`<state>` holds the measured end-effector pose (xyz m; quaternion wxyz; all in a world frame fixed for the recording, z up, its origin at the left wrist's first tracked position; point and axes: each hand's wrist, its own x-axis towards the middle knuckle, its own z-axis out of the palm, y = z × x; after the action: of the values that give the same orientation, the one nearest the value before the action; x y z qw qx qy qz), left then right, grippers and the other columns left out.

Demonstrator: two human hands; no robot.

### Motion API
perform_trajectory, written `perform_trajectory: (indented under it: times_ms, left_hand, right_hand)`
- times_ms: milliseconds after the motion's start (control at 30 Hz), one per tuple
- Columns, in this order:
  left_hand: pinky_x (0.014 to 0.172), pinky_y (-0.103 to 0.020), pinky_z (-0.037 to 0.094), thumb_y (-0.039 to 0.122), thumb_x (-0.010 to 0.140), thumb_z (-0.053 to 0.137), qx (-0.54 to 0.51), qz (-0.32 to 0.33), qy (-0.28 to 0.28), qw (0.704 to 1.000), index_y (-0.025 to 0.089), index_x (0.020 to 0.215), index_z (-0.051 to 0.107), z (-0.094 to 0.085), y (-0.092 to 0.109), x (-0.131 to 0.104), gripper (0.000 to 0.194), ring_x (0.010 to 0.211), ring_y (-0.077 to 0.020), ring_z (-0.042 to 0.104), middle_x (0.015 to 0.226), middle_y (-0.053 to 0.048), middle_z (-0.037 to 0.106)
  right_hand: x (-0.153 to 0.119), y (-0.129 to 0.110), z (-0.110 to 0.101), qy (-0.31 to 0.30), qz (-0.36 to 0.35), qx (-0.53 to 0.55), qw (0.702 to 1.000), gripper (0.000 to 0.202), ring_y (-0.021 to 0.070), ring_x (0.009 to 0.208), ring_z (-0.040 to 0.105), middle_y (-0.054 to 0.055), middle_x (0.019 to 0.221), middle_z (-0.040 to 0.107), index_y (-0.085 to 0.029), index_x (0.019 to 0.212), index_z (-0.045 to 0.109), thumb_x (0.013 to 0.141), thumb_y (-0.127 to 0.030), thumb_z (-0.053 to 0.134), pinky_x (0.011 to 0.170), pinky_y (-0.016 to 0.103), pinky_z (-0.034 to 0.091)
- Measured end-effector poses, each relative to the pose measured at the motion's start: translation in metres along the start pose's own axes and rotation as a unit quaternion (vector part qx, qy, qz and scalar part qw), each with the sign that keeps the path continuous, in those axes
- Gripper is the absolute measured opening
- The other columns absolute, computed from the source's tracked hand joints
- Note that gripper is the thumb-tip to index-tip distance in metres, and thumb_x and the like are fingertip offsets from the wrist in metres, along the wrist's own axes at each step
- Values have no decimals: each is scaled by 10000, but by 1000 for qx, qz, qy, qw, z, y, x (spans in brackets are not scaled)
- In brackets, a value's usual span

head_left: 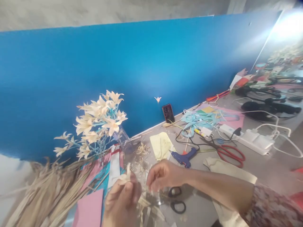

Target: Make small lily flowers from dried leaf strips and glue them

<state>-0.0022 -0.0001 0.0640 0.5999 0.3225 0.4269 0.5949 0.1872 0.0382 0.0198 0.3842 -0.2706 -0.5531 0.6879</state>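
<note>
A small, thin, cream piece with a pointed tip (125, 178), a bit like a petal, is up in the left hand (123, 197), pinched between thumb and fingers. Make that piece the middle of a clock. At three o'clock, near but apart, is the right hand (167, 175); its fingers bend in, and I cannot tell if they pinch something. At four o'clock lie scissors with round black handles (178, 206). A crumpled, pale yellow sheet (161, 145) is at two o'clock, and just beside it is a smooth blue plastic glue gun (187, 157). At one o'clock a dark, flat phone (168, 113) leans on the shiny blue wall (142, 63). At eleven o'clock stand pointy cream flowers on thin blue stems (112, 124). At nine o'clock are long, dry, wrinkly brown leaves (47, 192). A flat pink sheet (88, 209) is at eight o'clock.
</note>
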Motion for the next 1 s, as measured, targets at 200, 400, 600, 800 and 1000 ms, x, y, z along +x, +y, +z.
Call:
perform_trajectory:
  times_ms: [200, 400, 600, 800, 1000]
  left_hand:
    - [450, -188, 381, 296, 712, 786, -94, -41, -14, 995, 164, 678, 598, -13, 28, 1, 232, 478, -47, 317, 668, 41, 449]
    - [450, -176, 361, 277, 730, 779, -117, -55, -10, 992, 171, 699, 570, -25, 34, 5, 237, 475, -40, 259, 669, 57, 386]
    - [446, -176, 315, 320, 736, 780, -92, -73, -12, 993, 173, 695, 576, -21, 39, 5, 254, 474, -53, 255, 598, 65, 337]
    - [512, -208, 401, 335, 682, 827, -74, -92, 38, 992, 171, 699, 577, -36, 34, 7, 299, 494, -47, 294, 640, 58, 427]
    - [500, -205, 404, 360, 658, 840, -71, -129, 36, 988, 177, 702, 597, -42, 31, 16, 308, 485, -57, 313, 576, 68, 383]
  right_hand:
    - [-1, -38, -84, 276, -105, 8, 955, 244, 40, 470, 411, -35, 635, 589, -155, 778, 667, 804, -388, 732, 422, 155, 302]
    - [19, -43, -101, 247, -47, -404, 879, 351, 102, 534, 519, 54, 752, 683, -136, 933, 681, 974, -356, 411, 485, 211, 370]
    - [79, 1, -63, 54, 17, -579, 814, 79, 200, 801, 644, 50, 841, 729, -184, 753, 681, 754, -109, 657, 666, 252, 396]
    - [117, 18, -67, -28, 65, -633, 771, 85, 190, 795, 616, 33, 878, 693, -184, 731, 668, 742, -128, 730, 623, 240, 348]
    - [122, 19, -70, -39, 56, -632, 772, 68, 168, 740, 573, 44, 870, 669, -174, 774, 668, 800, -111, 662, 589, 249, 314]
